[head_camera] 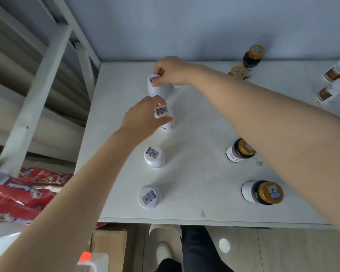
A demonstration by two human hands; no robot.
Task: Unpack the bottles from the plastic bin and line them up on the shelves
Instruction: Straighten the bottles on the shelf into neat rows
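Note:
On the white shelf (194, 154) a column of white bottles with barcode stickers on their caps runs front to back. My right hand (169, 70) pinches the cap of the rearmost white bottle (155, 88). My left hand (143, 116) grips the cap of the second white bottle (164, 116), which leans slightly. Two more white bottles (154, 156) (149, 196) stand free in front of it. To the right, dark bottles with gold caps (263, 193) (239, 151) (238, 72) (252, 54) form another column. The plastic bin (92, 262) shows at the bottom edge.
Brown-capped white bottles (333, 73) (325, 95) lie at the far right. White shelf posts (33, 91) rise on the left, with red packages (24, 191) below them. A cardboard box (108, 246) and my legs and shoe (163, 252) sit under the shelf's front edge.

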